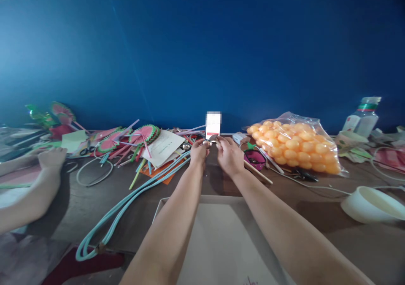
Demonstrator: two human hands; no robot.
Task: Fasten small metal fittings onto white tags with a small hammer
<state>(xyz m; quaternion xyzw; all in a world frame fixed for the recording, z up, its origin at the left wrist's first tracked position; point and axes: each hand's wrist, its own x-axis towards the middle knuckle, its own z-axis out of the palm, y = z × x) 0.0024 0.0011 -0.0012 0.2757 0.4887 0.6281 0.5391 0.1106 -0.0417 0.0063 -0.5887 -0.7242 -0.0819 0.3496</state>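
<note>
Both my arms reach forward over a pale shallow box or lid on the dark table. My left hand has its fingers closed around something small, with a shiny metallic bit at the fingertips. Close beside it, my right hand pinches a small dark piece, too small to name. Just beyond the fingers, a phone with a bright screen stands upright near the blue wall. Looped light blue cords run from beside my left hand down over the table's front edge.
Left lie watermelon-patterned paper fans, white paper and scissors. Another person's hand rests at far left. Right are a bag of orange balls, a purple container, a bottle and a white bowl-like cup.
</note>
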